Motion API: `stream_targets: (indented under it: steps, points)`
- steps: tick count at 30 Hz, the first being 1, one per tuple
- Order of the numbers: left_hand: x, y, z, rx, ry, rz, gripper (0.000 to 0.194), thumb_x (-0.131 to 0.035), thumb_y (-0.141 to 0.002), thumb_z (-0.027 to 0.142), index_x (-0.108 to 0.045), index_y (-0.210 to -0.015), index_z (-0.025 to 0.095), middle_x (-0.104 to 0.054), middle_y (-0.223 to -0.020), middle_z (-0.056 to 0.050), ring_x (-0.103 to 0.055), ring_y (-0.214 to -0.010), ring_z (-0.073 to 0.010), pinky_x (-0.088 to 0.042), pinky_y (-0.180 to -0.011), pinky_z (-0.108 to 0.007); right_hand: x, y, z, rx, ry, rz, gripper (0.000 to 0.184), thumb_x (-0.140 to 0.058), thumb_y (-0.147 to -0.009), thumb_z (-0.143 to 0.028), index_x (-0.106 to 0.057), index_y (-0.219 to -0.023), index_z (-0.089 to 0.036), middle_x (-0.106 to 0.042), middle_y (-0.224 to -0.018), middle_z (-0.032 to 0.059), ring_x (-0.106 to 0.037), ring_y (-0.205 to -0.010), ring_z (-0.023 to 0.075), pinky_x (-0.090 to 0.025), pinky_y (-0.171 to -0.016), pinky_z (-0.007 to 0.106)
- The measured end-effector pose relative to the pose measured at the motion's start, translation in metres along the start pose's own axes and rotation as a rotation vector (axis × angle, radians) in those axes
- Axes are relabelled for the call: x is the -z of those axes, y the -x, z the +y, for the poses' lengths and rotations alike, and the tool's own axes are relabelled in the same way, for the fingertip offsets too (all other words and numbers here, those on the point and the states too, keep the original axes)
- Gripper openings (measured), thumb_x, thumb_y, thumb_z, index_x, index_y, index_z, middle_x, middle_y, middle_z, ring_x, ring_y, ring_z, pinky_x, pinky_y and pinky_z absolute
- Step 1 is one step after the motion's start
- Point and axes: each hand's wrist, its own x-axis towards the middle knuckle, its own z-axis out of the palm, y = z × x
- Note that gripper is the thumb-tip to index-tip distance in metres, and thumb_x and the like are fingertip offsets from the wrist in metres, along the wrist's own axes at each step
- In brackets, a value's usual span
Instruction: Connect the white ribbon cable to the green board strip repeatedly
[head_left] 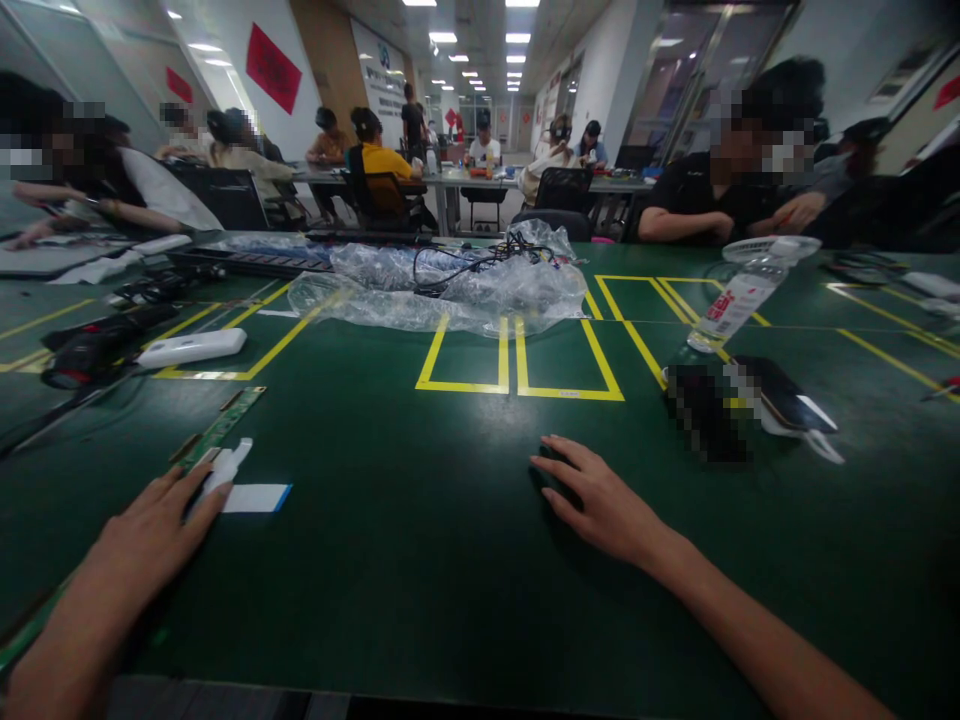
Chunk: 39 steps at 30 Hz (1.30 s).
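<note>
On the left, my left hand (161, 525) is closed over a long, narrow green circuit board (232, 415), its thumb and fingers around the middle of the strip. A white flat ribbon cable (256, 498) with a blue end sticks out to the right from under the thumb. Another white strip (238, 457) shows between thumb and index finger; the palm hides where these join the board. My right hand (600, 505) is at the middle right, low over the table, fingers apart and holding nothing.
Crumpled clear bubble wrap (465, 285) with black cables lies across the green table (420, 560). To the right are a tilted bottle (739, 300) and a phone-like device (784, 395). A white handheld device (193, 347) and dark tool (101, 345) lie left. People sit beyond.
</note>
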Motion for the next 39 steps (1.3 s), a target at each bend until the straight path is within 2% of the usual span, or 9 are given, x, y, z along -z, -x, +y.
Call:
stream_targets:
  steps: [3, 9, 15, 19, 23, 26, 30, 35, 39]
  points:
    - [0.001, -0.008, -0.005, 0.065, -0.01, -0.002, 0.074, -0.009, -0.1, 0.056, -0.031, -0.156, 0.014, -0.036, -0.157, -0.024, -0.031, -0.146, -0.042, -0.036, -0.102, -0.07, 0.0, 0.0, 0.0, -0.011, -0.005, 0.0, 0.044, -0.054, -0.097, -0.032, -0.057, -0.141, -0.025, -0.046, -0.154, 0.0116, -0.04, -0.143, 0.0321, -0.038, -0.115, 0.057]
    - [0.012, -0.009, 0.008, 0.152, 0.021, -0.027, 0.074, -0.013, -0.099, 0.062, -0.03, -0.158, 0.021, -0.031, -0.158, -0.029, -0.029, -0.143, -0.054, -0.029, -0.099, -0.078, -0.002, 0.001, 0.003, -0.009, 0.01, -0.014, 0.046, -0.054, -0.098, -0.034, -0.055, -0.143, -0.026, -0.044, -0.155, 0.0105, -0.038, -0.144, 0.0314, -0.037, -0.115, 0.056]
    - [0.013, -0.008, 0.012, 0.212, 0.045, -0.039, 0.075, -0.011, -0.097, 0.068, -0.022, -0.16, 0.028, -0.025, -0.161, -0.026, -0.021, -0.144, -0.0574, -0.024, -0.099, -0.081, -0.001, 0.001, 0.002, -0.009, 0.013, -0.014, 0.045, -0.054, -0.097, -0.034, -0.056, -0.142, -0.024, -0.044, -0.155, 0.0127, -0.038, -0.144, 0.032, -0.037, -0.115, 0.056]
    - [0.008, -0.007, 0.008, 0.131, -0.001, 0.01, 0.07, -0.013, -0.099, 0.065, -0.019, -0.16, 0.031, -0.017, -0.164, -0.023, -0.014, -0.147, -0.056, -0.022, -0.097, -0.084, -0.001, 0.001, 0.001, 0.0, 0.009, 0.0, 0.045, -0.055, -0.097, -0.033, -0.057, -0.141, -0.024, -0.045, -0.154, 0.0129, -0.039, -0.143, 0.0322, -0.037, -0.115, 0.056]
    - [0.004, -0.004, 0.022, -0.085, -0.074, 0.046, 0.067, -0.009, -0.104, 0.049, -0.034, -0.156, 0.016, -0.03, -0.16, -0.025, -0.023, -0.149, -0.0465, -0.026, -0.105, -0.077, -0.001, 0.002, 0.001, -0.001, 0.018, -0.007, 0.045, -0.053, -0.098, -0.034, -0.056, -0.142, -0.023, -0.045, -0.155, 0.0137, -0.038, -0.144, 0.0313, -0.036, -0.116, 0.055]
    - [0.003, 0.005, 0.061, -0.333, -0.04, 0.017, 0.062, -0.014, -0.105, 0.039, -0.04, -0.152, 0.01, -0.034, -0.159, -0.02, -0.03, -0.148, -0.0382, -0.033, -0.112, -0.064, -0.001, 0.002, 0.001, -0.009, 0.019, -0.015, 0.046, -0.053, -0.098, -0.034, -0.056, -0.142, -0.023, -0.044, -0.155, 0.014, -0.037, -0.145, 0.0308, -0.035, -0.116, 0.054]
    - [0.009, 0.027, 0.142, -0.685, -0.041, -0.006, 0.054, -0.03, -0.104, 0.037, -0.035, -0.156, 0.023, -0.03, -0.163, -0.01, -0.027, -0.15, -0.0319, -0.033, -0.116, -0.057, -0.002, 0.001, 0.002, -0.02, 0.014, -0.017, 0.045, -0.053, -0.098, -0.034, -0.056, -0.142, -0.023, -0.045, -0.154, 0.0142, -0.037, -0.144, 0.031, -0.036, -0.116, 0.055]
    - [0.023, 0.049, 0.237, -1.069, -0.034, -0.041, 0.063, -0.042, -0.098, 0.017, -0.026, -0.158, 0.029, -0.028, -0.164, -0.008, -0.024, -0.151, -0.0331, -0.035, -0.115, -0.058, -0.003, -0.001, 0.002, -0.015, 0.031, 0.015, 0.047, -0.054, -0.097, -0.034, -0.055, -0.143, -0.024, -0.046, -0.154, 0.0137, -0.038, -0.144, 0.0318, -0.035, -0.116, 0.057]
    - [0.023, 0.053, 0.282, -1.234, 0.026, -0.027, 0.061, -0.046, -0.098, 0.02, -0.029, -0.156, 0.027, -0.03, -0.163, -0.01, -0.026, -0.15, -0.035, -0.034, -0.116, -0.058, -0.003, -0.001, 0.0, -0.031, 0.07, 0.009, 0.055, -0.057, -0.095, -0.037, -0.049, -0.148, -0.026, -0.04, -0.158, 0.0133, -0.033, -0.147, 0.0332, -0.03, -0.118, 0.059]
